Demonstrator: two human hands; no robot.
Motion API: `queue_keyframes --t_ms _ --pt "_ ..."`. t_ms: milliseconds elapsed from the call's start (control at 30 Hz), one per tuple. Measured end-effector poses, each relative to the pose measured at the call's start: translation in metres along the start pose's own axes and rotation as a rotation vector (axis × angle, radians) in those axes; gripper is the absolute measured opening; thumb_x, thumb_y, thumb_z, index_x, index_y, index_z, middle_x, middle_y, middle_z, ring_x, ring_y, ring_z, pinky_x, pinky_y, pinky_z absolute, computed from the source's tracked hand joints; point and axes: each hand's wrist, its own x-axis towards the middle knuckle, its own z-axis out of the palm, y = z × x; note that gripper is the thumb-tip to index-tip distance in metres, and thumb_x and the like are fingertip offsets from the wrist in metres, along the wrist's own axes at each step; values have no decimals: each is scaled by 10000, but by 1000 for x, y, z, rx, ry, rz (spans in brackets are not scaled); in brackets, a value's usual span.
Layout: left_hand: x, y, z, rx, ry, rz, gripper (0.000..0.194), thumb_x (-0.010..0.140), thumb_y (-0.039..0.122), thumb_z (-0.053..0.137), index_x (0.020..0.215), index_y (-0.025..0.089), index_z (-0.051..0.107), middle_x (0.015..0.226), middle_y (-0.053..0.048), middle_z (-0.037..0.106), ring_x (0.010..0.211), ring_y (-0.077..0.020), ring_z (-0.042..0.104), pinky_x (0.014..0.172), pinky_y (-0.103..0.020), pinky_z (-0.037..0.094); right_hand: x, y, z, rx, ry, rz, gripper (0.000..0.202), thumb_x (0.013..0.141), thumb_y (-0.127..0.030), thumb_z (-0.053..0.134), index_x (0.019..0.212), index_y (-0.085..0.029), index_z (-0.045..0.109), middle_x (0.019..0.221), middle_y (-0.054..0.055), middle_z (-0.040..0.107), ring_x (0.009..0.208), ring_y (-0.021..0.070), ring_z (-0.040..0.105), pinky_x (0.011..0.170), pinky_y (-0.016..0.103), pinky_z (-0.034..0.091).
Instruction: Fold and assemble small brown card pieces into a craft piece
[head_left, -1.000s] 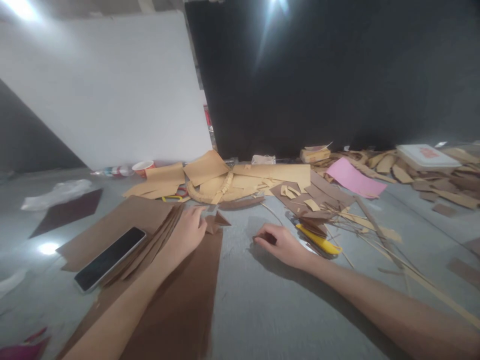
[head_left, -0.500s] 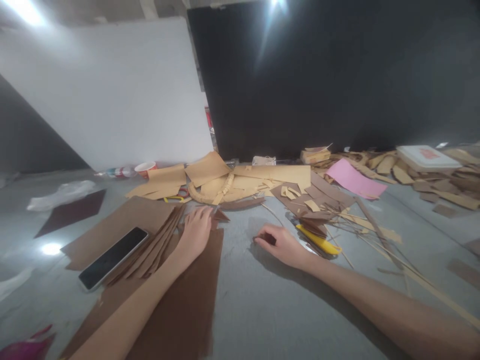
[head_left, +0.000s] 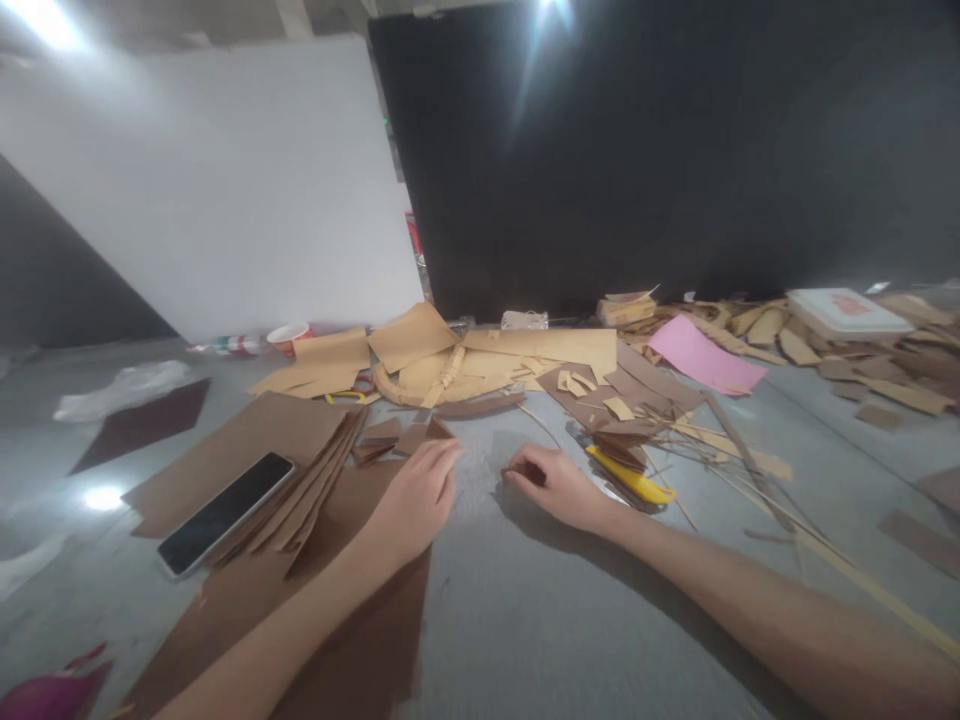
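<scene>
My left hand (head_left: 421, 500) is above the right edge of a large dark brown sheet (head_left: 352, 640). Its slightly bent fingers point forward and right, with nothing visible in them. Just beyond the fingertips stands a small folded brown piece (head_left: 439, 429), and a few small brown pieces (head_left: 379, 438) lie to its left. My right hand (head_left: 559, 487) rests on the grey table, fingers curled, thumb and forefinger pinched on a small dark brown piece (head_left: 507, 471). A yellow-handled cutter (head_left: 634, 478) lies just beyond my right wrist.
At left a phone (head_left: 225, 515) lies on stacked brown sheets (head_left: 262, 430). Tan sheets and a braided ring (head_left: 390, 390) are at the back. Thin strips (head_left: 750, 480), a pink sheet (head_left: 701, 355) and a white box (head_left: 847, 312) are on the right.
My left hand has moved right, off the small brown pieces and closer to my right hand. The right hand stays pinched in about the same place.
</scene>
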Motion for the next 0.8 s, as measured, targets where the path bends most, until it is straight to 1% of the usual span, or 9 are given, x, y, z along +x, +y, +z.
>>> queue_keyframes --t_ms 100,167,267,333,367,400,467,567,800 --pt "-23 1 4 80 -81 1 442 1060 163 408 1442 211 626 1554 -118 610 1463 -275 553 1243 -497 463 0 1 1 -5 -6 9 197 1027 -351 622 894 -215 671 810 2 672 731 154 578 679 278 418" --pt "-41 -1 5 145 -95 -31 497 1072 215 413 1546 241 560 1650 -105 525 1525 -296 492 1266 -516 434 0 1 0 -8 -14 15 203 1026 -363 624 891 -217 666 806 0 672 726 153 574 673 277 414" --pt "-70 -10 10 295 -54 -224 549 1111 371 390 1628 218 491 1740 -140 393 1594 -419 373 1266 -657 372 -1 -1 0 -14 -11 15 214 1026 -376 618 886 -219 655 805 -2 675 720 151 570 668 278 407" --pt "-87 -17 16 372 -62 -375 602 1116 447 353 1634 175 494 1741 -201 366 1584 -515 346 1207 -765 358 -1 -3 -1 -21 -11 19 220 1026 -383 609 883 -221 650 798 -3 671 711 151 564 667 280 405" --pt "-94 -19 20 386 -77 -406 626 1115 466 338 1631 152 500 1731 -228 373 1580 -539 340 1186 -785 362 -1 -4 -2 -24 -12 23 224 1025 -387 605 881 -222 649 793 -4 668 706 151 559 666 282 405" --pt "-101 -20 23 394 -92 -400 639 1112 477 331 1635 150 500 1728 -229 378 1589 -540 320 1194 -787 347 -1 -6 -2 -26 -14 27 231 1024 -393 601 875 -222 647 787 -5 663 703 152 556 664 283 405" --pt "-109 -19 30 389 -111 -327 619 1120 465 317 1663 209 472 1753 -177 356 1619 -489 297 1236 -737 334 0 -8 -3 -27 -17 31 250 1025 -406 592 859 -224 638 777 -5 654 702 153 553 664 284 404" --pt "-114 -13 36 366 -119 -239 609 1124 468 346 1697 273 411 1783 -125 309 1641 -433 279 1265 -664 347 0 -10 -4 -27 -21 30 276 1027 -428 585 843 -227 624 771 -5 648 700 156 552 667 287 402" --pt "-104 -8 44 344 -101 -232 624 1132 460 338 1717 242 367 1790 -150 277 1656 -429 239 1283 -678 304 -1 -9 -2 -17 -9 15 270 1023 -425 582 841 -229 625 773 -2 652 692 158 551 664 292 414"
